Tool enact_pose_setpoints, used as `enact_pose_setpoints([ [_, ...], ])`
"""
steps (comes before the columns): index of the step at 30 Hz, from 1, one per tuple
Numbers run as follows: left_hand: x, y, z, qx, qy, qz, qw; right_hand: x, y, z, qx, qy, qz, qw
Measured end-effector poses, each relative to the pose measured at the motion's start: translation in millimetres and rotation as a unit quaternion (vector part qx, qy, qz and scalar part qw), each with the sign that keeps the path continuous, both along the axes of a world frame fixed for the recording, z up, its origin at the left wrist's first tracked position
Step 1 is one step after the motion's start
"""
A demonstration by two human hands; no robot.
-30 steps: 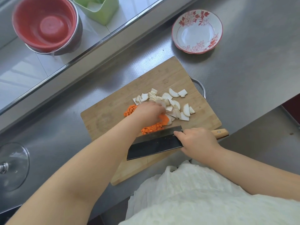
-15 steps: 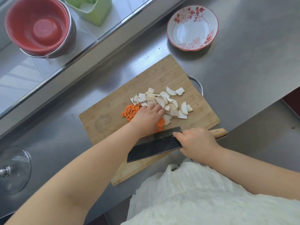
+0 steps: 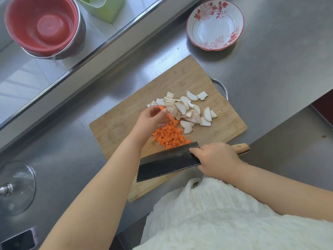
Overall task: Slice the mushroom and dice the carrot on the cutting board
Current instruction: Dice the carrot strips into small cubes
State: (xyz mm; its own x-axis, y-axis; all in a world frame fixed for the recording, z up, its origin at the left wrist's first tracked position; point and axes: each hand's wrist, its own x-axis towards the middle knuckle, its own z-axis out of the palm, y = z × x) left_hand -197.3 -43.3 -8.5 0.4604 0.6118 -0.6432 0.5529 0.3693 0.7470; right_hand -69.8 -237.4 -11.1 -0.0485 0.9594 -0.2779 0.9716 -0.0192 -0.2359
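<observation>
steel desk [image 3: 270, 73], cutting board [image 3: 126, 127]: left hand [image 3: 153, 120] now lifted off diced carrot [image 3: 169, 136], fingers pinching carrot strip [image 3: 170, 116]; right hand [image 3: 216, 159] clenched on cleaver [image 3: 167, 163]; more dicing likely.

A board [image 3: 126, 123] lies on the table [image 3: 270, 69]. On it, mushroom slices [image 3: 187, 110] sit behind carrot dice [image 3: 170, 136]; a knife [image 3: 167, 163] lies across its near edge. A bowl [image 3: 215, 24] stands behind the board, a pot [image 3: 43, 26] far left.
</observation>
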Motion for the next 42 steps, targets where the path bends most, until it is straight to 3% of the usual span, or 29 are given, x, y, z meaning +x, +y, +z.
enact_pose_setpoints([
  [3,-12.7,0.0,1.4,-0.139,-0.088,0.137,0.977,-6.2,-1.1,1.0,-0.005,0.01,-0.006,1.0],
  [8,-27.9,1.6,3.0,-0.183,-0.132,0.197,0.954,-21.2,-1.7,2.0,-0.024,-0.026,-0.003,0.999],
  [11,-36.9,7.2,6.1,-0.168,-0.146,0.203,0.954,-30.3,0.5,7.0,-0.067,0.027,-0.01,0.997],
  [17,-36.5,7.3,2.8,-0.152,-0.06,0.139,0.977,-49.7,5.6,6.5,-0.089,0.013,-0.033,0.995],
  [21,-39.9,9.1,8.8,-0.176,-0.073,0.082,0.978,-54.6,7.3,6.2,-0.089,0.01,-0.053,0.995],
  [25,-50.1,19.7,18.4,-0.136,-0.109,0.073,0.982,-66.5,10.3,2.2,-0.109,0.042,-0.094,0.989],
  [33,-68.2,30.6,35.1,-0.067,-0.18,0.152,0.969,-93.6,12.3,-12.2,-0.179,0.161,-0.229,0.943],
  [38,-110.4,26.8,27.1,0.06,-0.149,0.26,0.952,-90.2,17.6,-15.4,-0.184,0.169,-0.273,0.929],
  [42,-145.2,3.3,-2.4,0.051,-0.078,0.304,0.948,-85.6,23.8,-13.5,-0.186,0.18,-0.322,0.911],
])
